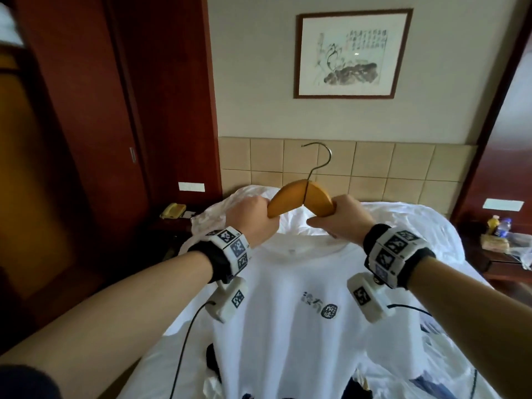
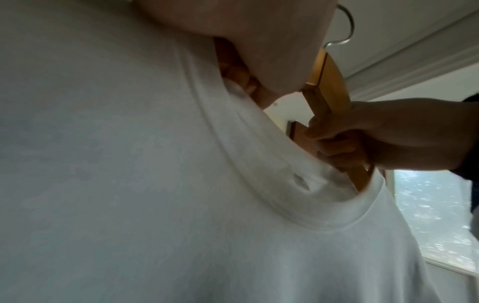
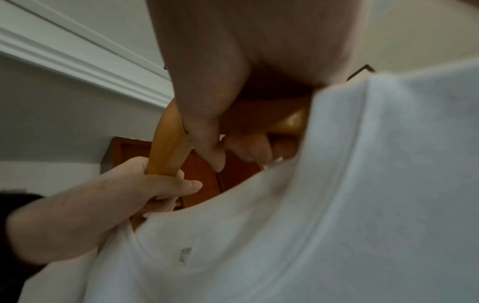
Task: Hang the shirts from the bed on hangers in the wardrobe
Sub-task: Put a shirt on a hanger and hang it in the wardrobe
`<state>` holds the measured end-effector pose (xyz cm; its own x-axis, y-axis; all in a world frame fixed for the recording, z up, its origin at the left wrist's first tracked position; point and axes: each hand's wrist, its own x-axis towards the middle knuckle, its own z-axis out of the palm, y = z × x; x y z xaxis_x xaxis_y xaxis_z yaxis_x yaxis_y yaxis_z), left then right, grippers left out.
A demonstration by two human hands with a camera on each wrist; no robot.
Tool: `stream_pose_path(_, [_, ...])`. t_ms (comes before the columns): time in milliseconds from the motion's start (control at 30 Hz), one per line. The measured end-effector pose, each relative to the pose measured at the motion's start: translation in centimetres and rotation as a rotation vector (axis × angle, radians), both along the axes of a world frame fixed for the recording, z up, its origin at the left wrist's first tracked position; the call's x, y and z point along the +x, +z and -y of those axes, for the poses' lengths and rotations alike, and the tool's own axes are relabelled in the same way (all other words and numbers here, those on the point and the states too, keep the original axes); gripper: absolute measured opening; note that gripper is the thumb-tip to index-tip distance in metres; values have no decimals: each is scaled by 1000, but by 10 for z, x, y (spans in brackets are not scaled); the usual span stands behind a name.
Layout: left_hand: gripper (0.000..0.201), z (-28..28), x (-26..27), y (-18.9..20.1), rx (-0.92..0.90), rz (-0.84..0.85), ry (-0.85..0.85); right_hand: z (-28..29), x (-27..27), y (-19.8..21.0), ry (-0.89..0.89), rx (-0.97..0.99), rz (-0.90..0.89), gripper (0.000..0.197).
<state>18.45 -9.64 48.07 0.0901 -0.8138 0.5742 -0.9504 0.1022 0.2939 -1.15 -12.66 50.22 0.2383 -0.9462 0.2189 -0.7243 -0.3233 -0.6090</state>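
The hanger (image 1: 300,200) is held up over the head end of the bed (image 1: 426,226), the left hand (image 1: 253,218) on its left arm and the right hand (image 1: 341,218) on its right arm, both ends inside the collar of the shirt (image 1: 288,326). The shirt hangs below the hands, over the bed's middle. A telephone (image 1: 172,210) sits beyond the bed's left edge, bottles (image 1: 499,226) beyond its right edge.

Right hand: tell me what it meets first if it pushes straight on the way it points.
The right hand points toward the headboard while gripping the hanger. Straight ahead, it likely meets the white pillow, though depth is unclear.
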Motion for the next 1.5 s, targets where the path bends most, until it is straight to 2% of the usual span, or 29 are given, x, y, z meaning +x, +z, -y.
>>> stream_pose_path(67, [16, -12, 19, 5, 15, -11, 54, -1, 9, 0, 128, -30, -84, 35])
stream_pose_path(133, [26, -27, 46, 7, 87, -35, 158, 1, 21, -5, 263, -69, -149, 37])
stream_pose_path(267, [36, -74, 114, 2, 96, -190, 357, -7, 60, -18, 455, -73, -239, 35])
stream_pose_path(467, [37, -178, 213, 0, 96, -313, 619, -61, 154, -24, 764, -98, -278, 21])
stream_pose_path(533, [35, -217, 245, 1, 84, -368, 677, -87, 193, -19, 838, -124, -302, 34])
stream_pose_path(667, [28, -309, 313, 2, 36, -496, 795, -159, 272, -10, 1022, -130, -324, 18])
stream_pose_path(767, [21, -383, 358, -1, 61, -561, 872, -221, 326, -7, 1152, -110, -265, 18])
stream_pose_path(833, [27, -445, 395, -7, 66, -589, 951, -275, 372, -8, 1237, -98, -203, 19])
stream_pose_path(967, [20, -570, 457, -17, 147, -536, 1112, -379, 466, -16, 1369, -101, -199, 28])
stream_pose_path(1033, [19, -629, 473, -19, 197, -468, 1172, -429, 508, -23, 1427, -103, -187, 23])
stream_pose_path(1100, [25, -683, 487, -19, 219, -442, 1210, -478, 546, -30, 1473, -103, -157, 17])
stream_pose_path(1167, [31, -734, 499, -19, 240, -419, 1246, -525, 581, -33, 1500, -80, -141, 21])
stream_pose_path(1267, [54, -803, 517, -15, 292, -372, 1304, -588, 634, -32, 1516, -39, -123, 20])
stream_pose_path(1333, [59, -842, 524, -11, 316, -338, 1384, -628, 666, -26, 1538, -34, -109, 19])
stream_pose_path(1500, [70, -938, 546, -23, 344, -410, 1581, -720, 745, -13, 1629, -40, -47, 21])
